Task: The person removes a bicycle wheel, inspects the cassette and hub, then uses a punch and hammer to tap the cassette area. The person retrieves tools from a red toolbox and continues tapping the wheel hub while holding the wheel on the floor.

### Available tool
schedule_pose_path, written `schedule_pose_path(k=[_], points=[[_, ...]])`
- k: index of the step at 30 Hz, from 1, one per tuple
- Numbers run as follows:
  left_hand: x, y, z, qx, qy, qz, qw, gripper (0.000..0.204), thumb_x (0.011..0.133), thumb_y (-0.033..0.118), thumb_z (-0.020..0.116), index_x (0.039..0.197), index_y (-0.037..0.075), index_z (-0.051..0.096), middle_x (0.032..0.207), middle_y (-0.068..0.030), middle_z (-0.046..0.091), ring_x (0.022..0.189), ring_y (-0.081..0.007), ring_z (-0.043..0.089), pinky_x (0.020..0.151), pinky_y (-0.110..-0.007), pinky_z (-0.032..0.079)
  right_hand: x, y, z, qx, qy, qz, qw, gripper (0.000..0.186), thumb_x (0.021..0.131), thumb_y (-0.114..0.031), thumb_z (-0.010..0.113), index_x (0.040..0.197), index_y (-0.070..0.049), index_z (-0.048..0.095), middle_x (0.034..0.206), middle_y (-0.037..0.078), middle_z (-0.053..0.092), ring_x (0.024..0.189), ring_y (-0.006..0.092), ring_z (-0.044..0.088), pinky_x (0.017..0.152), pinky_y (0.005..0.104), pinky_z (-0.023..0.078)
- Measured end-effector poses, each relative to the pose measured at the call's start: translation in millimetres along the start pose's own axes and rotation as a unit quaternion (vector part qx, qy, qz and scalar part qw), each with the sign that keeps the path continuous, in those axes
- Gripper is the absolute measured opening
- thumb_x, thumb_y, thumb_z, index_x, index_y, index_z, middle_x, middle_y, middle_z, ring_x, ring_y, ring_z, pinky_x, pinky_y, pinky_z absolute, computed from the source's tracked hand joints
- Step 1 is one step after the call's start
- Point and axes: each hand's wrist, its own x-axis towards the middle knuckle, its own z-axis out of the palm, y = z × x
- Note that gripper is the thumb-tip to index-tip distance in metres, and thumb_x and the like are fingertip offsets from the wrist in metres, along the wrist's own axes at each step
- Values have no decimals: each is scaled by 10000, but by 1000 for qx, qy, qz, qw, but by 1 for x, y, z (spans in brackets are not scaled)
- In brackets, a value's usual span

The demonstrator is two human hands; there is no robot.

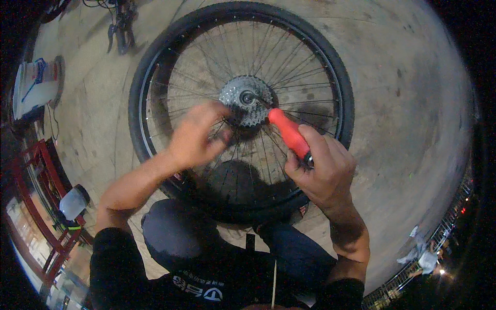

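A bicycle wheel [345,113] with a black tyre lies flat on the floor before me, its silver cassette [243,85] facing up. My right hand [328,168] is closed around the rear part of a screwdriver with a red handle [287,129]. The tool slants up and left, and its thin dark shaft reaches the hub [248,97] at the cassette's centre. Over the spokes left of the cassette is my left hand [199,134], blurred by motion. Its thumb and fingers are apart, with the fingertips close to the cassette's lower left edge; I see nothing held in it.
My knees [175,232] are bent at the wheel's near edge. Part of a bicycle [121,28] shows at the upper left. Along the left stand a whitish container [39,85], a red metal frame [44,191] and a pale plastic jug [73,202]. A railing [444,232] runs at the lower right.
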Motion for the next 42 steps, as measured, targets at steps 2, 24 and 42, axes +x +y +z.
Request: schedule_pose_path(k=[2, 24, 42], points=[[-9, -35, -9, 123, 41, -86, 988, 543, 762, 205, 753, 1237, 43, 545, 1230, -197, 552, 1160, -393, 524, 978, -467, 438, -2, -6, -1, -3, -15, 3, 1000, 492, 691, -103, 776, 1155, -36, 627, 905, 148, 677, 752, 337, 662, 667, 401, 536], [-119, -134, -69, -94, 205, -539, 812, 514, 917, 386, 696, 1190, -30, 567, 986, -114, 664, 847, -195, 606, 771, -339, 495, 4, 3, 1, -24, 4, -58, 998, 484, 687, -162, 807, 1138, -66, 659, 741, 88, 589, 622, 281, 599, 556, 379, 504], [-122, -132, -71, -11, 202, -548, 811, 600, 888, 480, 708, 1213, -6, 576, 945, -122, 673, 810, -206, 631, 717, -348, 514, -1, 4, 6, 0, 6, -51, 999, 433, 687, -87, 808, 1085, -50, 642, 736, 105, 586, 605, 307, 581, 549, 391, 477]])
